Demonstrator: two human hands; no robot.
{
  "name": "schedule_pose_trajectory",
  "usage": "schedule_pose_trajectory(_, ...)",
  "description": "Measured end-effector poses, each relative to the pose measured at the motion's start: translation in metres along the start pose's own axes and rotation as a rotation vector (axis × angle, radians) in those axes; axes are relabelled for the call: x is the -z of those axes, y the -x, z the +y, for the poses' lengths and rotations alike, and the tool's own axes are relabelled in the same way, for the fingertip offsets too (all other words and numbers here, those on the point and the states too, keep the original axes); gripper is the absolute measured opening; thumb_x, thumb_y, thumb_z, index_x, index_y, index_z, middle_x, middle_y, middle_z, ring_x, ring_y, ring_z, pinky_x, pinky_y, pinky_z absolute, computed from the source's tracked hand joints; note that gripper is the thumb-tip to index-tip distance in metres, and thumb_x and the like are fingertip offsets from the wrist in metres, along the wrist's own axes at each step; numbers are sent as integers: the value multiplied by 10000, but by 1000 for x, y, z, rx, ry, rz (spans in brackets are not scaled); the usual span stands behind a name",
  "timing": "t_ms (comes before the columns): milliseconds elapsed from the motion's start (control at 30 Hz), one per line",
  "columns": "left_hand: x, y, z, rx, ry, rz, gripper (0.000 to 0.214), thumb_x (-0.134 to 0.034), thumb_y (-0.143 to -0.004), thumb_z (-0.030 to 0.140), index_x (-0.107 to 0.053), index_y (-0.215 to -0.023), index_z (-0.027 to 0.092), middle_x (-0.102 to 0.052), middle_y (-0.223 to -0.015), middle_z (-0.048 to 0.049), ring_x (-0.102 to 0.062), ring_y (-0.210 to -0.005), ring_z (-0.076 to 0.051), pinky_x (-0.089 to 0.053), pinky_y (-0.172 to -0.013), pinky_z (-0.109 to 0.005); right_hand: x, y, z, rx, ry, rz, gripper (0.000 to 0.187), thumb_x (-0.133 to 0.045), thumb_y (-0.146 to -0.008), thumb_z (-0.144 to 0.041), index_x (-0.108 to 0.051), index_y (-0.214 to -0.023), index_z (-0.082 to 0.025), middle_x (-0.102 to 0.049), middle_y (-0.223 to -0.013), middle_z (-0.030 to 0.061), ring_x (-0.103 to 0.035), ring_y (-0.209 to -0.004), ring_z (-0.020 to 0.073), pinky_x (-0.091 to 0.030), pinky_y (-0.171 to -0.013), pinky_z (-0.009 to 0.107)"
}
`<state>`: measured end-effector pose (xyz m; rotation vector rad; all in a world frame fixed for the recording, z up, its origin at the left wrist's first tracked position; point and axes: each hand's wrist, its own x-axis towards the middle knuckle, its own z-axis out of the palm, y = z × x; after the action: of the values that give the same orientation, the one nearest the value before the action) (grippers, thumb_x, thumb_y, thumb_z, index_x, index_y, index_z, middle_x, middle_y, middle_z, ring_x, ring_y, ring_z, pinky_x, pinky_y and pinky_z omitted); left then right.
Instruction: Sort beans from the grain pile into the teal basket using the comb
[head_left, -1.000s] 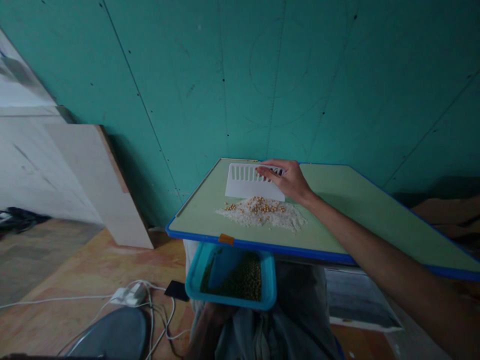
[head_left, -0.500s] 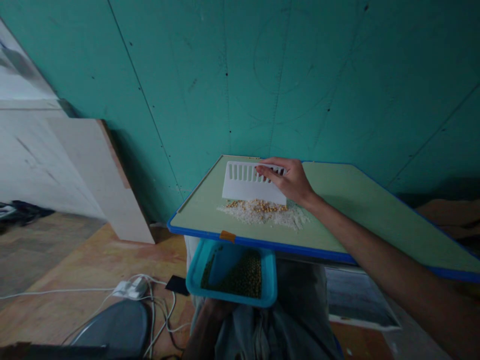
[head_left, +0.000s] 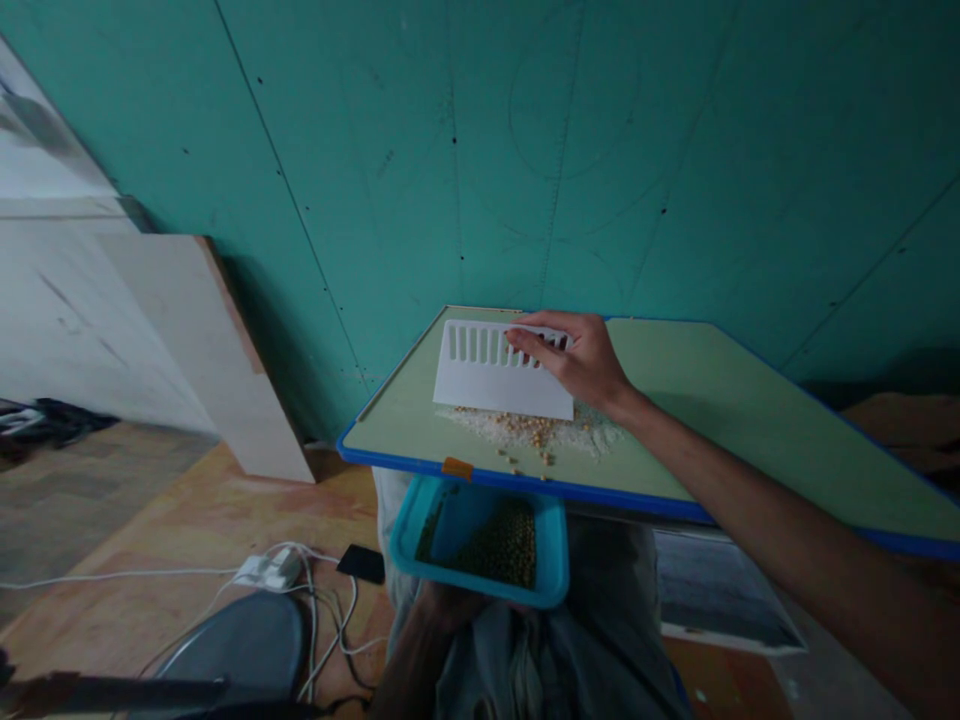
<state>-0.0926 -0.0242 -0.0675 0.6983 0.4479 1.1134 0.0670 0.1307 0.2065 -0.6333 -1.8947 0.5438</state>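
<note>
My right hand grips the slotted top edge of a white plastic scraper that stands on a pale green table with a blue rim. In front of the scraper's lower edge lies a pile of white rice mixed with yellow beans, close to the table's near edge; a few beans lie loose by the rim. Below that edge, my left hand holds a turquoise tray of green beans from underneath; its fingers are mostly hidden.
A teal panelled wall rises behind the table. A pale board leans against it at the left. On the wooden floor lie a white power strip with cables, a black phone and a grey round seat.
The scraper has slid toward me, pushing the rice and beans nearer the table edge. The pile is narrower, and a few beans have rolled ahead. The tray has shifted slightly right.
</note>
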Motion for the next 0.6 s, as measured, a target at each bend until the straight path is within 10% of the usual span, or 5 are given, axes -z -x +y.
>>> schedule_pose_trajectory(600,-39,-13,4,105,487,-173,581,-279,-941,520,-505,-1370,199,-502,-1449,-161,-431,-1323,-437,-239,-1039,-754,0,1,-5,27,-90,-30,265,-682,-802,-424,-745,-822,-167,-685,-669,9,-582,-568,112,-422,-525,225)
